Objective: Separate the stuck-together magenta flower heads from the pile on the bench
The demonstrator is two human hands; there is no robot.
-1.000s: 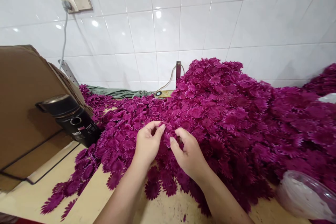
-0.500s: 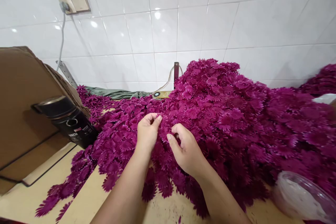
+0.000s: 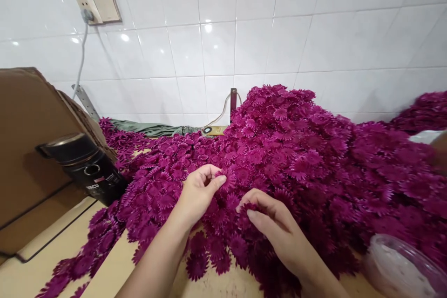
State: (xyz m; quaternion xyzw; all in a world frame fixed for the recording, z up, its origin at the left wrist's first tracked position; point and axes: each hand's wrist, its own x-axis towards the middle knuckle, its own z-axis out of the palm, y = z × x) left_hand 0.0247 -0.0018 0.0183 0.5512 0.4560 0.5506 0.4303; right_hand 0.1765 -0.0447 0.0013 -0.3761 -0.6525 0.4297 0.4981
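A large heap of magenta flower-shaped pieces covers the middle and right of the wooden table. Over its front part, my left hand pinches a magenta flower piece between thumb and index finger. Lower and to the right, my right hand has thumb and fingers closed on another magenta flower piece, partly hidden by the fingertips. The two hands are apart, with flowers between and below them.
At the left, a black bottle leans by a brown cardboard box. A clear plastic container stands at the front right. Behind the heap are a green cloth and a white tiled wall.
My right hand has moved right and down and now has a flower piece in its fingers. My left hand has shifted slightly right and down. The view has tilted a little.
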